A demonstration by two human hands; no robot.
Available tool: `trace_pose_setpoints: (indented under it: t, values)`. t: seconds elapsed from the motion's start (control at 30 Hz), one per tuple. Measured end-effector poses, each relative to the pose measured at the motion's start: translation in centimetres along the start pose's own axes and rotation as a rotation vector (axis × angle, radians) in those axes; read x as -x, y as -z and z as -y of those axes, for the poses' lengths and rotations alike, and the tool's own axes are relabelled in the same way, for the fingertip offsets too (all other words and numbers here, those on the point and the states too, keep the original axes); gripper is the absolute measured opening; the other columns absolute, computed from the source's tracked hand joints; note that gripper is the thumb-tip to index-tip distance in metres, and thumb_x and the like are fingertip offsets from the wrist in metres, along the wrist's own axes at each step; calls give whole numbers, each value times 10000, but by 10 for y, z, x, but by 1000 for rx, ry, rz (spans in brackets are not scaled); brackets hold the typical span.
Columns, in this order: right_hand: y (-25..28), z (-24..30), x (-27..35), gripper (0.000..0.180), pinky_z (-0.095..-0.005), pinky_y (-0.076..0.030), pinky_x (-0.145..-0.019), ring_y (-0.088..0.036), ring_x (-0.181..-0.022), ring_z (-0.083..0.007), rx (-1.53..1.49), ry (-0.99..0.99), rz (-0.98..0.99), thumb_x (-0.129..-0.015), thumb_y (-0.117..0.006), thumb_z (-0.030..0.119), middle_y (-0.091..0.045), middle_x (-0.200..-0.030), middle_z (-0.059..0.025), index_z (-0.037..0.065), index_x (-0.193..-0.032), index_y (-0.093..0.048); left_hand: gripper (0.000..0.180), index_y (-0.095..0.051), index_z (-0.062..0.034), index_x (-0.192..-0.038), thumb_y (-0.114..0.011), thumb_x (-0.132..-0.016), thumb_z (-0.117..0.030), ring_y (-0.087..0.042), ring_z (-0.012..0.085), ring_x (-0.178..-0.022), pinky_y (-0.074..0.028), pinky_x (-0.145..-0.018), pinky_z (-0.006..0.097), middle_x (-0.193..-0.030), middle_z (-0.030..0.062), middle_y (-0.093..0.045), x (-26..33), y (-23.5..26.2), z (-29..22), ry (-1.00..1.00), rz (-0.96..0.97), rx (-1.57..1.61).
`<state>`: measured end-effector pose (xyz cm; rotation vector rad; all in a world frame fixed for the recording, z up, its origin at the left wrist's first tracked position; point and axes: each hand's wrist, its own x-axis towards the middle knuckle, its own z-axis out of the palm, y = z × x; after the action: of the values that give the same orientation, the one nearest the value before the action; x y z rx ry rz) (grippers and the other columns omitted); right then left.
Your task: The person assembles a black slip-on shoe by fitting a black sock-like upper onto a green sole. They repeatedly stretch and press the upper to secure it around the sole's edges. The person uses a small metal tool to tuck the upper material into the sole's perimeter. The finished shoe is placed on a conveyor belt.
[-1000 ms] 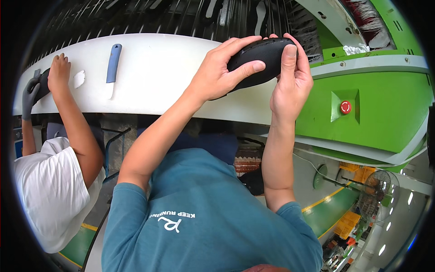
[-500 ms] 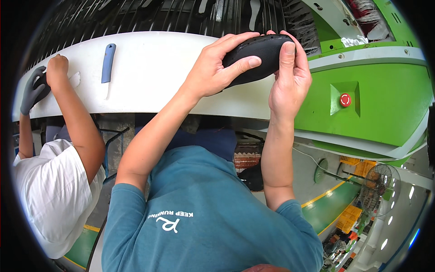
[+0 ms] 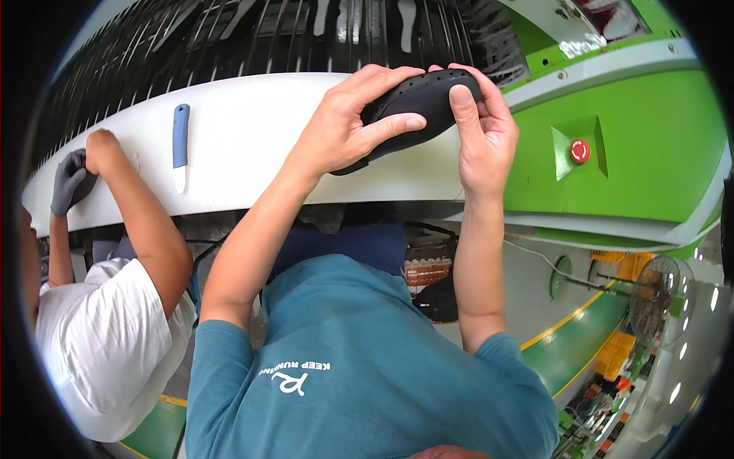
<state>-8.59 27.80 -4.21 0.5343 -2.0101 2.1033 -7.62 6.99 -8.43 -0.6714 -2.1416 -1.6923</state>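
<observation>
A black shoe point(image 3: 417, 107) with a rounded toe and a row of small holes along its upper edge is held up above the white worktop point(image 3: 245, 145). My left hand point(image 3: 348, 126) wraps around its left part, thumb lying across the near side. At the other end, the fingers of my right hand point(image 3: 488, 130) curl over the tip while the thumb presses the near face. My fingers hide parts of the far side. Left of my arms, a knife point(image 3: 180, 138) with a blue handle lies on the worktop, its pale blade pointing toward me.
Beyond the worktop runs a bed of dark metal rollers point(image 3: 252, 46) carrying dark pieces. A green machine housing point(image 3: 619, 153) with a red stop button point(image 3: 580, 151) stands at right. A co-worker point(image 3: 115, 329) in a white shirt works at left, one hand gloved grey point(image 3: 70, 183).
The shoe has turned slightly in my hands, and its smooth side shows more now. The whole view has shifted a little; both hands keep their hold.
</observation>
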Motion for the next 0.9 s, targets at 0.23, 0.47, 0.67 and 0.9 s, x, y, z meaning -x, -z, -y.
trace_pose_setpoints:
  t: [0.23, 0.47, 0.67, 0.9]
  values:
    - [120, -87, 41, 367, -398, -602, -1033, -774, -1151, -255, 623, -123, -206, -1007, -852, 201, -805, -1271, -158, 20, -1316, -771, 510, -777, -99, -1342, -881, -920, -366, -714, 336, -1107, -585, -964, 452, -1183, 102, -758, 15, 17, 11, 23, 393, -592]
    - [103, -100, 29, 333, -473, -549, -1042, -689, -1268, -345, 1197, 320, 21, -1015, -788, 234, -793, -1262, -81, 120, -1328, -798, 484, -785, -102, -1198, -863, -923, -493, -762, 359, -972, -595, -867, 445, -1042, 104, -810, 12, 2, 7, 4, 427, -682]
    - [101, -130, -17, 363, -427, -535, -1024, -711, -1182, -266, 1282, 371, 289, -1027, -795, 214, -769, -1294, -75, 116, -1376, -781, 507, -857, -125, -1069, -814, -934, -612, -775, 333, -869, -613, -798, 449, -909, 75, -806, 8, -3, 11, -61, 428, -706]
    - [72, -56, 1, 274, -447, -498, -1095, -675, -1247, -239, 531, -374, 174, -1023, -804, 211, -780, -1297, -118, 75, -1260, -778, 459, -859, -60, -1094, -864, -913, -482, -774, 351, -930, -603, -818, 423, -1026, 107, -829, 1, -7, 11, 72, 517, -638]
